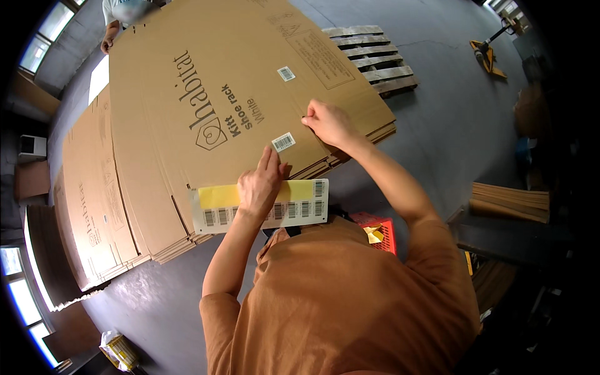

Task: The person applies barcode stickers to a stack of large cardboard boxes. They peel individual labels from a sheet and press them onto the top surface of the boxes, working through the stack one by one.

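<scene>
Caution: Risk of Skewing and Slipping

The hands are apart. The left hand point(257, 187) sets two outstretched fingers at the near edge of a white label point(283, 142) on the flat cardboard point(165, 128); whether its other fingers grip anything cannot be told. The right hand point(329, 127) is above the cardboard, up and right of that label, thumb and fingers drawn together (anything pinched between them is hidden).

The label sheet point(294, 209) lies under the left wrist, overhanging the cardboard's near edge. If the left hand lifts without securing it, the sheet could slip toward the floor. Sideways pressure from the left fingertips could skew or crease the label. A second label point(286, 74) beyond both hands could invite duplication or misplacement.
</scene>
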`<state>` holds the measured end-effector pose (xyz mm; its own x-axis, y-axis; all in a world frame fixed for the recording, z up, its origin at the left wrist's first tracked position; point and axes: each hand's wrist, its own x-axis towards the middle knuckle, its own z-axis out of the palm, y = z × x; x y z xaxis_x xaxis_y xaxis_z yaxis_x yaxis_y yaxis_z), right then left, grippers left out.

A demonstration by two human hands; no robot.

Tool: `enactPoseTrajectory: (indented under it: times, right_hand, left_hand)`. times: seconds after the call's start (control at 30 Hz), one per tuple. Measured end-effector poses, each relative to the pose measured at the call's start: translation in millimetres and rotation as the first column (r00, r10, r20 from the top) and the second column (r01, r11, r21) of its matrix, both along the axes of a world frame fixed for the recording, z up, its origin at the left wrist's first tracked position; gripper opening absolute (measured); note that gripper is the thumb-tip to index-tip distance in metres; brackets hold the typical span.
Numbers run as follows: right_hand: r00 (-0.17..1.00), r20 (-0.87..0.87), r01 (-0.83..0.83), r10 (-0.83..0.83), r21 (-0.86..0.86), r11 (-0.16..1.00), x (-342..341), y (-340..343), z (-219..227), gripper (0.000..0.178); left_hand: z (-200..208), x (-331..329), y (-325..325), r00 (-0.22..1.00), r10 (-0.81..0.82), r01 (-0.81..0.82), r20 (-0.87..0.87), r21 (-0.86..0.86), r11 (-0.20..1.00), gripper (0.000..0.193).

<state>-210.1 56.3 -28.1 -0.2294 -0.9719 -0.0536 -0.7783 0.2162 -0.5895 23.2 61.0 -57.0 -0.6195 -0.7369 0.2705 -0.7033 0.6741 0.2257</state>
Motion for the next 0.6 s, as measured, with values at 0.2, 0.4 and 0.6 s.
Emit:
enactPoseTrajectory:
  times: [0.2,0.4,0.6]
  right_hand:
    - [0.768,0.542,-0.384,0.342,-0.038,0.922,2.7,59.0,26.4,0.026]
    - [0.828,0.442,-0.289,0.346,-0.192,0.938,10.5,64.3,36.5,0.011]
    - [0.835,0.381,-0.289,0.396,-0.308,0.906,9.5,55.9,34.4,0.013]
  left_hand:
    - [24.0,13.3,-4.7,0.979,0.088,-0.106,-0.185,-0.089,0.990,0.035]
    - [49.5,-4.1,-1.5,0.982,0.060,-0.090,-0.180,-0.167,0.982,0.034]
    - [48.5,-22.9,6.5,0.975,0.045,-0.065,-0.220,-0.086,0.994,0.035]
